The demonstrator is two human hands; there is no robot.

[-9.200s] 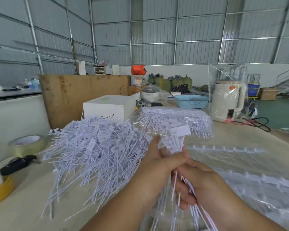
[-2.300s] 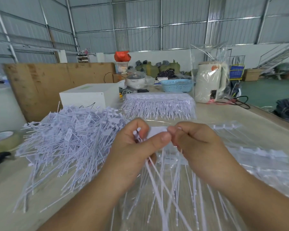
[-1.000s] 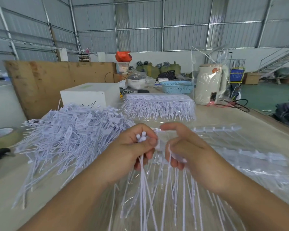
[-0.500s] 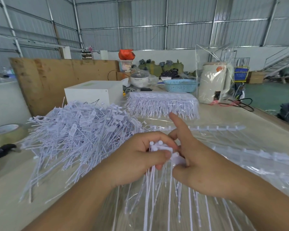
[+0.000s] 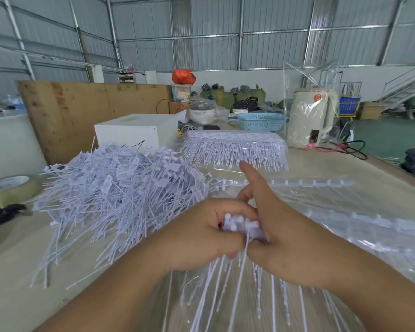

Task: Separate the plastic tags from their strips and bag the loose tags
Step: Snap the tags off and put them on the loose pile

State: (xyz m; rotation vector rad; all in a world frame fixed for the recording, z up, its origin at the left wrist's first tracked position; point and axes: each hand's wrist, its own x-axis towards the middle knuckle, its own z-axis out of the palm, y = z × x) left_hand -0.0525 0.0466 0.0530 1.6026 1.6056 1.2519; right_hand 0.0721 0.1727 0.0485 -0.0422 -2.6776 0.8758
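A bunch of white plastic tags [image 5: 240, 226] is held between both hands, its long tails fanning down toward me. My left hand [image 5: 201, 236] grips the heads of the bunch from the left. My right hand [image 5: 288, 240] holds the same bunch from the right, index finger sticking up. A big heap of loose tags [image 5: 115, 188] lies on the table to the left. A stack of uncut tag strips [image 5: 235, 147] sits in a clear wrap behind. Empty strips [image 5: 297, 183] lie on a clear plastic bag [image 5: 345, 212] at right.
A tape roll [image 5: 10, 190] and a black tool [image 5: 3, 212] lie at the left edge. Behind stand a white box [image 5: 134, 130], a plywood board [image 5: 82, 111], a blue basket [image 5: 261, 121] and a wrapped white kettle [image 5: 309, 121] with cables.
Over the last second my hands closed together on the tag heads and dropped slightly toward me. My right index finger has lifted and points up.
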